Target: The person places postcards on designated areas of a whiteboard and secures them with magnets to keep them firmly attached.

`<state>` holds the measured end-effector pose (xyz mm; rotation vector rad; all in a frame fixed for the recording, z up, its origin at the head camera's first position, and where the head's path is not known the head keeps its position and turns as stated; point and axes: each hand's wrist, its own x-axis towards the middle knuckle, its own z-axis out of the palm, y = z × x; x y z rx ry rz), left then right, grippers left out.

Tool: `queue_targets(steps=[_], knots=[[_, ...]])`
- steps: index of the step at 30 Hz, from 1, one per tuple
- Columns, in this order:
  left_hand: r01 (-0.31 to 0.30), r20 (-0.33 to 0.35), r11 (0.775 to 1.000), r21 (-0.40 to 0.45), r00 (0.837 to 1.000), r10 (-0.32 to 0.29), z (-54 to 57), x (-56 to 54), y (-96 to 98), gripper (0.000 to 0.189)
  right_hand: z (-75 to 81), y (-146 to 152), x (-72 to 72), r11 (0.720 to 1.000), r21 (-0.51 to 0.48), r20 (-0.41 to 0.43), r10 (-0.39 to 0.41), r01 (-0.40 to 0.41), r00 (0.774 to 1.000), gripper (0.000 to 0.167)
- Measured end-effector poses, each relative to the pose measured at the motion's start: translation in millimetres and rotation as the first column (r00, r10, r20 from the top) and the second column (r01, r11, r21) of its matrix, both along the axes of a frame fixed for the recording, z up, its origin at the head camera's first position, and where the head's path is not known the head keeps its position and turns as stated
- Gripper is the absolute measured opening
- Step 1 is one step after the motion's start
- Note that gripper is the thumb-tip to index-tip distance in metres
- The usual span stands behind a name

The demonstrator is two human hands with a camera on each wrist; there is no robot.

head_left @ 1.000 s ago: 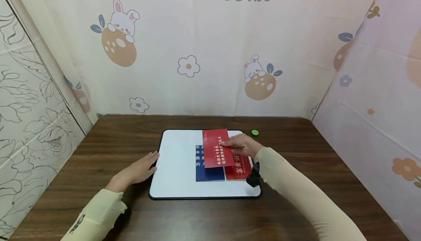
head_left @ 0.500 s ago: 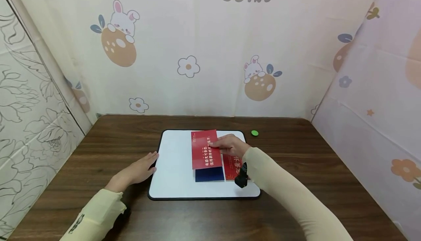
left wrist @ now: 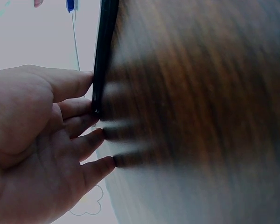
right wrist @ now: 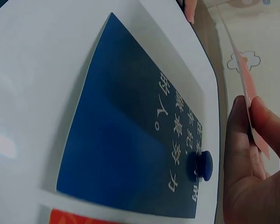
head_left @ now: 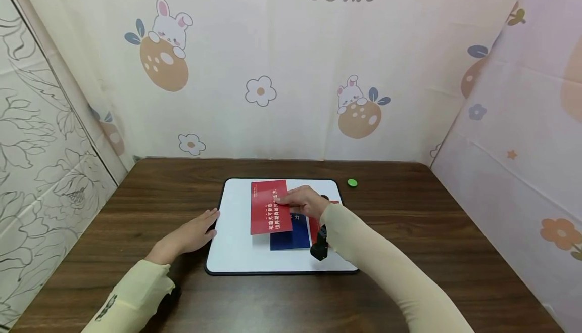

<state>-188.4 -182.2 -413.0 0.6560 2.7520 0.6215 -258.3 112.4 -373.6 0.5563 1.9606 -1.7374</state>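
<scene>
My right hand (head_left: 303, 202) pinches a red card (head_left: 265, 211) with white lettering between thumb and fingers, holding it raised over the whiteboard (head_left: 232, 259). In the right wrist view the red card is seen nearly edge-on. Beneath it a blue card (right wrist: 116, 130) lies on the board, with a blue round magnet (right wrist: 206, 165) at its lettered edge. Another red card (head_left: 314, 228) sits to the right of the blue one, mostly hidden by my right hand and sleeve. My left hand (head_left: 193, 234) touches the board's left edge, fingers extended, fingertips along the black frame (left wrist: 101, 56).
A green round magnet (head_left: 352, 183) lies on the wooden table (head_left: 400, 191) behind the board's right corner. Patterned curtains (head_left: 291, 70) rise at the table's back and sides. A black wrist camera (head_left: 320, 244) hangs under my right sleeve, over the board.
My right hand has moved left with the red card, from above the two lying cards toward the board's left part, uncovering more of the blue card. My left hand has stayed put.
</scene>
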Motion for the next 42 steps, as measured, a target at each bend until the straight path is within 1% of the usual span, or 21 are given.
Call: queue_targets(steps=[6, 13, 19, 26, 29, 37, 42], knots=[[-0.007, -0.001, 1.0, -0.007, 1.0, 0.007, 1.7, -0.4, 1.2, 0.054, 1.2, -10.2, 1.1, 1.0, -0.01, -0.006, -0.001, 0.001, 1.0, 0.041], [-0.039, 0.012, 0.999, -0.037, 0.999, 0.039, -0.5, -3.1, 1.8, 0.056, 0.8, -22.0, 1.4, 0.999, -0.04, -0.021, 0.004, -0.005, 1.0, 0.041], [-0.037, 0.008, 0.999, -0.04, 0.999, 0.037, -1.0, -4.1, 2.2, 0.056, -1.9, -31.2, 0.6, 0.999, -0.037, -0.023, 0.012, -0.013, 1.0, 0.039], [-0.034, 0.011, 0.999, -0.031, 0.999, 0.034, -1.6, -4.3, 2.4, 0.055, -4.5, -41.0, 4.4, 0.999, -0.044, -0.042, 0.017, -0.018, 0.999, 0.035], [-0.025, 0.012, 0.999, -0.02, 1.0, 0.025, -1.8, -3.8, 2.7, 0.054, -6.4, -44.3, 5.7, 0.999, -0.029, -0.051, 0.018, -0.019, 0.999, 0.032], [-0.045, 0.021, 0.999, -0.023, 0.999, 0.045, -1.7, -3.7, 3.2, 0.057, -15.1, -53.4, 8.5, 0.999, 0.04, -0.063, 0.019, -0.017, 0.998, 0.036], [-0.033, 0.014, 0.999, -0.025, 0.999, 0.034, -1.2, -3.9, 2.8, 0.056, -17.7, -57.4, 11.9, 0.999, 0.05, -0.068, 0.02, -0.017, 0.997, 0.034]])
